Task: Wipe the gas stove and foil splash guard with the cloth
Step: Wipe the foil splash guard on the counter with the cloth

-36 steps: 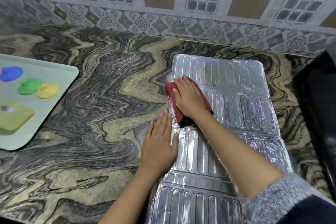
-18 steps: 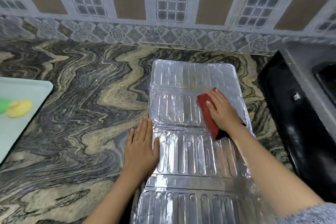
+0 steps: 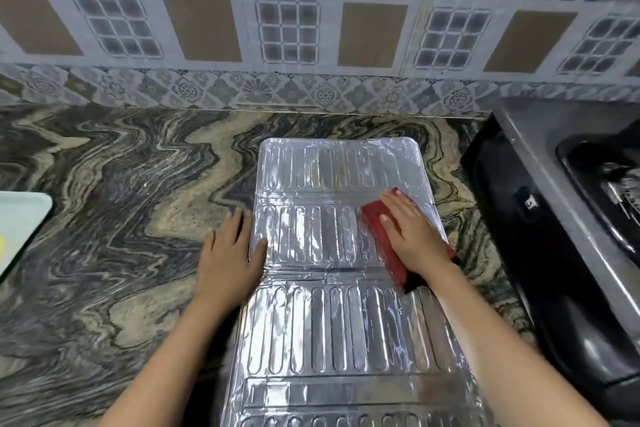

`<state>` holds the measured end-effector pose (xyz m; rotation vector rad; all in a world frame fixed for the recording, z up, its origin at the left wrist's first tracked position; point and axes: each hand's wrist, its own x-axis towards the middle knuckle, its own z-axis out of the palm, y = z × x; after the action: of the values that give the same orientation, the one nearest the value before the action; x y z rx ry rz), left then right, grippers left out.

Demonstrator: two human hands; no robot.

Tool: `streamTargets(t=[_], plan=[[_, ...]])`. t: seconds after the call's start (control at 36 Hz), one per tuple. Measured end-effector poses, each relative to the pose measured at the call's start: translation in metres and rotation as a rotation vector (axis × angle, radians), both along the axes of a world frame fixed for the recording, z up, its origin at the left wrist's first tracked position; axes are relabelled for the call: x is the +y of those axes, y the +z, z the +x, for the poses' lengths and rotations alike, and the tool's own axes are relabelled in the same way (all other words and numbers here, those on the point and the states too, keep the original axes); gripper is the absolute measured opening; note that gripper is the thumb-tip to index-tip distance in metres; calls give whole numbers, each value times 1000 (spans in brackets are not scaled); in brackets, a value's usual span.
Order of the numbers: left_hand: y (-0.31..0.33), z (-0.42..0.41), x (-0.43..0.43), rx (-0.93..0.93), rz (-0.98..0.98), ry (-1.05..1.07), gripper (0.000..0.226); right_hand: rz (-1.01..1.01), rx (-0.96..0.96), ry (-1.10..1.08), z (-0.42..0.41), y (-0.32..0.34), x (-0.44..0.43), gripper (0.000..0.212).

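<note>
Pressing red cloth [image 3: 381, 236] near foil panel [image 3: 311, 322] right edge, left hand [image 3: 230, 253] flat on left edge

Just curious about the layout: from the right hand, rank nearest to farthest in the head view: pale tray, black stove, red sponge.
1. red sponge, pressed under the right hand.
2. black stove, on the counter to its right.
3. pale tray, at the far left edge.

The left hand [image 3: 228, 253] and right hand [image 3: 412, 239] are bare, with short, unpainted nails. The left forearm [image 3: 169, 364] and right forearm [image 3: 502, 357] are bare too, slim and smooth.
</note>
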<state>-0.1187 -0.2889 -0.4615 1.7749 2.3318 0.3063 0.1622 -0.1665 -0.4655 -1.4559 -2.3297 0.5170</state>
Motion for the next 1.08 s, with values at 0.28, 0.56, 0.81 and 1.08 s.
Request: streamTargets(t=[0.28,0.56,0.81,1.08], plan=[[-12,-5,2,9,-1,-5,73,22,-12,-382,-19,1,44,45],[-10,-6,2,-21,3,-15,71,20,-58,-487,-100,-1,56,46],[-7,-4,2,-59,23,-17,59,27,-89,31,-188,2,50,48],[-7,-1,2,-50,50,27,56,33,-46,284,-223,7,84,45]])
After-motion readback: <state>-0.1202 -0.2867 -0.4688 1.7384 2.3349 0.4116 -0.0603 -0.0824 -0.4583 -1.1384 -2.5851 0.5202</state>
